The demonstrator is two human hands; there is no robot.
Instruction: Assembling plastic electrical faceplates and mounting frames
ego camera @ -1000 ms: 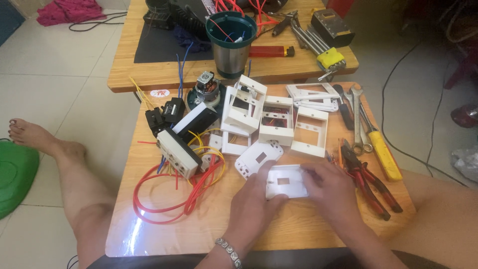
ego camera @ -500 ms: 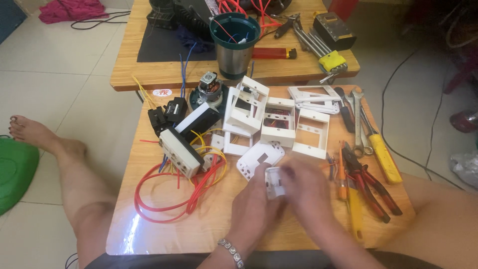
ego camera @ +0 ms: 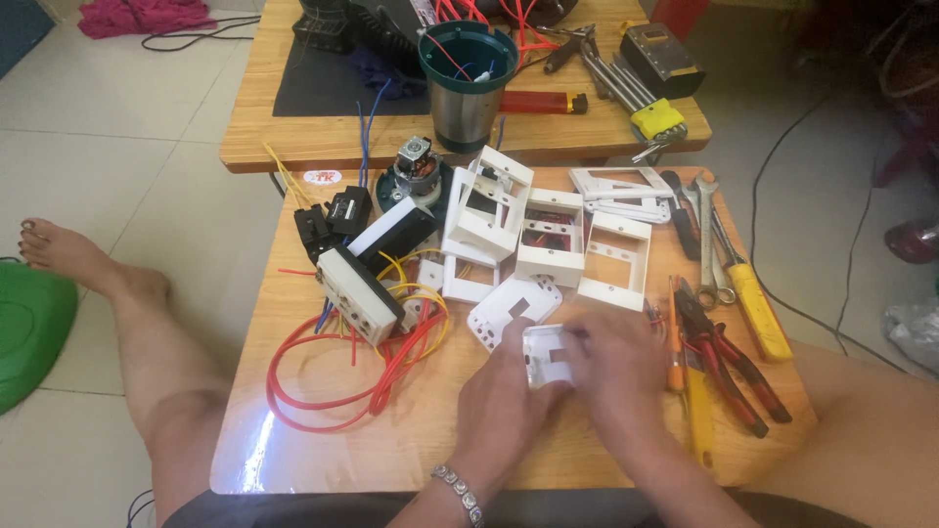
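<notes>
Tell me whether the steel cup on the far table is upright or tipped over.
Upright. The steel cup stands on its base with its green rim facing up, and wires stick out of the open top.

Floor: pale square ceramic tiles (ego camera: 117,108), grey grout lines.
Furniture: two low light-brown wooden tables (ego camera: 323,147), one behind the other.
Light: bright glare on the near table's front edge (ego camera: 259,450).
Corner: crumpled pink cloth (ego camera: 147,15) on the floor.

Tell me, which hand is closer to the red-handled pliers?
The right hand. It sits just beside the pliers, with an orange-handled tool between them. The left hand is farther off, on the other side of the small white plastic piece both hands hold.
</notes>
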